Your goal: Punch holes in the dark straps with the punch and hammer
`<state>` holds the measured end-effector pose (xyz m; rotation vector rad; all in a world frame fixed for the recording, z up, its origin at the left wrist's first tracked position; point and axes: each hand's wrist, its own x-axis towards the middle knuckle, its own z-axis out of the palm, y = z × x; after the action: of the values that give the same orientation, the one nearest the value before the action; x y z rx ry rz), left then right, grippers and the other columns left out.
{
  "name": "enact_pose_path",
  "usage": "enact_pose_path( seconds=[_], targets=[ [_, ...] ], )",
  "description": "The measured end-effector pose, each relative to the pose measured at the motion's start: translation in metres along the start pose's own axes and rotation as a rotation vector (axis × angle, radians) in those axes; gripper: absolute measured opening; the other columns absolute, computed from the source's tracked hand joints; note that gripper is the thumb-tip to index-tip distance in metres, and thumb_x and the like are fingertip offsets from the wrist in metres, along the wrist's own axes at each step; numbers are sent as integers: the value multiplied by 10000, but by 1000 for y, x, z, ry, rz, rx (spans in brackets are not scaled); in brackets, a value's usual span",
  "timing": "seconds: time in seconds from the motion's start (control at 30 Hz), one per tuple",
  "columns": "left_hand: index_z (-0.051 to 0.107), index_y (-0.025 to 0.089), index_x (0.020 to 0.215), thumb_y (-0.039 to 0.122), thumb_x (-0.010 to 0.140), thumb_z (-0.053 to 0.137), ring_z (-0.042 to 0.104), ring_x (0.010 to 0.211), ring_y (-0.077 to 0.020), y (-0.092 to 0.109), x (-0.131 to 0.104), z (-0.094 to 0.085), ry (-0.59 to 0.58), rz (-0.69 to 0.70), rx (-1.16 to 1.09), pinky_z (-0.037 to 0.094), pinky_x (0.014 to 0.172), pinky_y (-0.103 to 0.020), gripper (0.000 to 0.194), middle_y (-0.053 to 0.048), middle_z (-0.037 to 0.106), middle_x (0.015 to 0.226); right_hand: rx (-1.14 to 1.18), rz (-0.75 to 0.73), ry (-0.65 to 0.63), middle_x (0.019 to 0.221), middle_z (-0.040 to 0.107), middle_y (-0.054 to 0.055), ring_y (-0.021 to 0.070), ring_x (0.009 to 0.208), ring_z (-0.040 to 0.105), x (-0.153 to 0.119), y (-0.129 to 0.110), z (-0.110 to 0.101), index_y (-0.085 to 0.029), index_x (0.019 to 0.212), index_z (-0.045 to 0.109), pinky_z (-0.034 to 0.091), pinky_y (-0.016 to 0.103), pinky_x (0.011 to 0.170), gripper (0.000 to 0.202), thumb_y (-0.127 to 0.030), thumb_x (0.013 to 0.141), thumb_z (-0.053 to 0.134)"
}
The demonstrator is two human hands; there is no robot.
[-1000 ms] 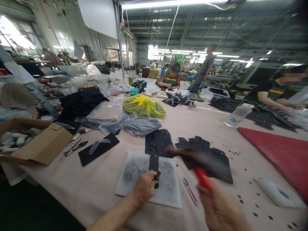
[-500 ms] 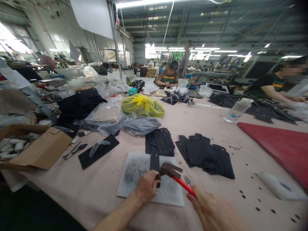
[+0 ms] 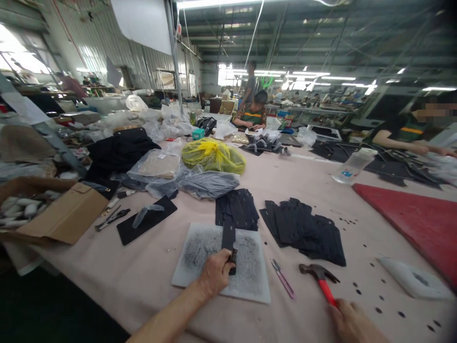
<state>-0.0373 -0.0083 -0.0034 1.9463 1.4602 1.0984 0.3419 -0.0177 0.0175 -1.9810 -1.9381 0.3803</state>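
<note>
My left hand (image 3: 215,272) is closed around a short dark metal punch (image 3: 233,256), held upright over the near end of a black strip (image 3: 228,235). Beneath them lies a white board (image 3: 252,286) with dark scuff marks. Over at the lower right, my right hand (image 3: 352,320) grips the red handle of a claw hammer (image 3: 323,278); its head is well apart from the punch. Between board and hammer lie thread snips (image 3: 283,279) with pinkish handles. One pile of black strips (image 3: 238,209) touches the board's far edge, and another pile (image 3: 303,228) is spread to its right.
Small black discs (image 3: 379,310) dot the cloth at right, near a red board (image 3: 410,214) and a clear bottle (image 3: 354,165). Leftward are a black panel (image 3: 135,228), pliers-like tool (image 3: 113,220) and open carton (image 3: 67,216). A yellow bag (image 3: 213,157) lies beyond. Co-workers sit across.
My right hand has swung the hammer away from the punch, to the right and down, uncovering the snips. My left hand stays at the punch and strip. A standing person behind has moved left.
</note>
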Motion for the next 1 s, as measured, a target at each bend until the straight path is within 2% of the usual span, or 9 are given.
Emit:
enact_pose_path(
  seconds=[0.1,0.23,0.33,0.43,0.57,0.7,0.8,0.9,1.0],
  targets=[
    [564,198,830,71,808,499,629,731,-183,-1,0,1,5,-22,-4,480,680,-269,144,-29,643,761,-97,-225,149,1209,596,177,361,1073,571,5,-56,15,-184,1052,642,449,541,909,349,-368,865,413],
    [621,182,940,108,828,480,657,837,-215,4,1,-2,-1,-25,-22,517,769,-323,194,-67,691,861,124,-482,-70,1381,516,81,267,1277,436,13,-163,48,-234,1302,522,330,469,1072,435,-238,872,456],
    [649,177,974,130,816,479,664,898,-224,11,6,-5,-16,-54,-74,521,822,-344,237,-75,712,934,209,-480,-202,1390,526,53,283,1339,365,15,-203,78,-223,1357,478,195,536,1128,579,-175,782,515],
    [659,171,939,213,850,489,683,837,-215,11,14,-10,75,-224,-195,538,781,-328,196,-64,731,892,265,-426,-203,1387,534,53,277,1368,326,14,-207,95,-200,1389,441,97,538,1153,660,-154,738,539],
    [641,149,903,333,887,498,695,756,-208,-3,21,-26,277,-414,-333,548,726,-310,233,-62,736,817,319,-404,-188,1352,562,61,277,1354,341,15,-198,98,-175,1416,394,85,520,1156,737,-140,697,553],
    [659,146,877,320,857,547,686,786,-222,-18,12,-42,238,-394,-185,536,735,-317,207,-71,735,833,328,-438,-202,1349,558,44,266,1348,350,17,-194,96,-201,1379,433,92,512,1155,726,-123,667,554],
    [671,151,886,319,861,524,680,816,-227,-23,5,-45,236,-371,-105,528,765,-325,225,-74,734,851,312,-377,-155,1338,550,78,268,1289,415,21,-198,95,-194,1314,493,179,487,1129,620,-149,699,566],
    [665,159,863,344,851,519,679,783,-228,-24,3,-44,265,-397,-70,527,732,-317,235,-66,731,820,229,-258,-54,1288,549,152,329,1200,454,30,-218,94,-153,1268,525,296,494,1036,506,-273,781,592],
    [662,169,840,378,836,528,681,742,-235,-26,3,-44,284,-414,-51,530,675,-308,248,-57,730,781,75,-162,42,1318,513,193,374,1185,442,40,-246,101,-134,1305,512,311,511,1003,614,-383,765,663]
  ],
)
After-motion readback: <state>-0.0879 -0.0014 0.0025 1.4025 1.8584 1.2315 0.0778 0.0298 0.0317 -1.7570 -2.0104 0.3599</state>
